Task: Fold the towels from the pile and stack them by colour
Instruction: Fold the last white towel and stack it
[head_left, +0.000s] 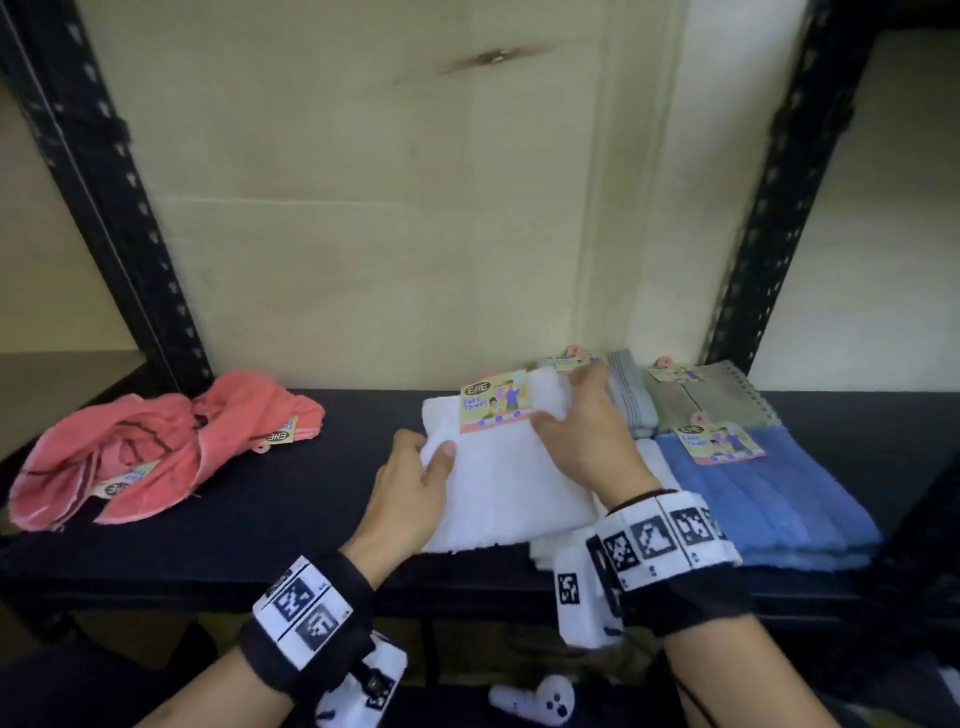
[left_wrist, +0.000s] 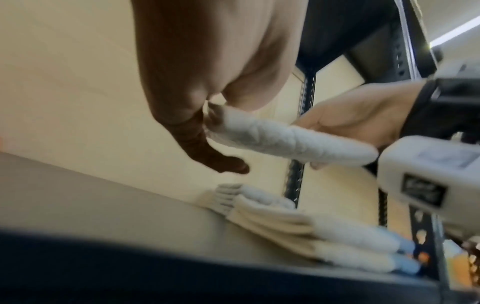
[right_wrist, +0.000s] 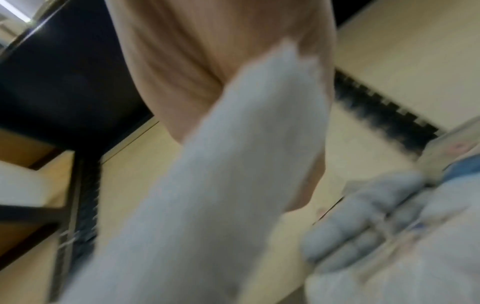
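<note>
A folded white towel (head_left: 498, 483) with a paper label is lifted over the dark shelf (head_left: 291, 499), and both hands hold it. My left hand (head_left: 435, 462) pinches its left edge, thumb on top. My right hand (head_left: 558, 413) grips its far right corner by the label. In the left wrist view the white towel (left_wrist: 285, 142) hangs level between the left hand (left_wrist: 207, 123) and the right hand (left_wrist: 358, 117), above a stack of folded white towels (left_wrist: 311, 230). The right wrist view is blurred, showing the white towel (right_wrist: 221, 185) under the palm. A loose pile of pink towels (head_left: 156, 441) lies at the left.
Folded blue towels (head_left: 769, 499) are stacked at the right, with a grey towel (head_left: 628, 400) and a beige towel (head_left: 706, 400) behind them. Black perforated uprights (head_left: 119, 208) stand on both sides. A cream back wall (head_left: 389, 208) closes the shelf.
</note>
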